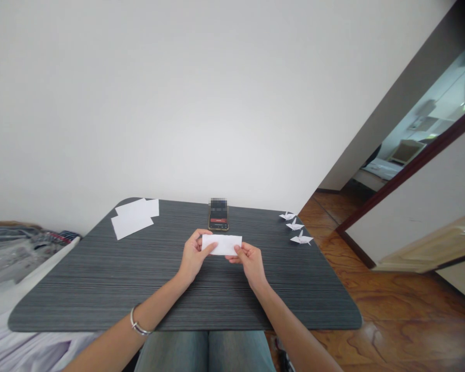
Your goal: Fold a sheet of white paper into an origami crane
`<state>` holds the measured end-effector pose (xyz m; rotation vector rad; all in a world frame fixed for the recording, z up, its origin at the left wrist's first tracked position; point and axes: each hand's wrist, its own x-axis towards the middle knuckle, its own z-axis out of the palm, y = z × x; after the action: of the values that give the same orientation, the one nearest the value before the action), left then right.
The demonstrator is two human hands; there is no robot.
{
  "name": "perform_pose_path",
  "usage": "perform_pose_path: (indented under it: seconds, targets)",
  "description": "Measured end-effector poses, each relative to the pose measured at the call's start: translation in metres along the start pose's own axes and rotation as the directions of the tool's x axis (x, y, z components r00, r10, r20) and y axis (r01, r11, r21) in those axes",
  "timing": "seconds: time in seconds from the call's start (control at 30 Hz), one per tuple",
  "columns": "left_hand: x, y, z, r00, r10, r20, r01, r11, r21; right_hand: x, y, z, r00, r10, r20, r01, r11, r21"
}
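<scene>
Paper strip (225, 244) stretches level between your hands, its long axis running left to right, roughly in line with the far edge of the dark tabletop (139, 279). Your left hand (194, 254) pinches the left end, thumb laid across the near face and fingers behind; your right hand (251, 261) pinches the lower right corner, thumb tip close to the edge. Neither hand is nearer: both grasp the paper, though your left thumb reaches farther toward its middle. The strip sits just on your side of the phone (218, 223), with loose white sheets (134, 223) off to your left and three folded paper birds (294, 226) well apart to your right
</scene>
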<state>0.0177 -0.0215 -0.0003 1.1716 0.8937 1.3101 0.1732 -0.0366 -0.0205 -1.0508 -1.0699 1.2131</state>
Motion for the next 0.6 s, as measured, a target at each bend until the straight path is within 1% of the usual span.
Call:
perform_pose_path:
  seconds: [0.17, 0.43, 0.6]
  targets:
    - [0.0016, -0.0035, -0.0010, 1.000, -0.024, 0.015, 0.024, 1.000, 0.017, 0.0004, 0.0016, -0.0018, 1.000, 0.004, 0.003, -0.004, 1.000, -0.020]
    - [0.0020, -0.0051, -0.0016, 1.000, 0.001, -0.014, -0.001, 1.000, 0.024, 0.0002, -0.0010, -0.0009, 1.000, 0.020, 0.015, -0.020, 1.000, -0.020]
    - [0.0023, -0.0064, -0.0034, 1.000, 0.004, -0.020, -0.004, 0.999, 0.042, 0.0021, 0.0015, -0.0019, 0.995, 0.096, 0.033, -0.095, 0.995, -0.036]
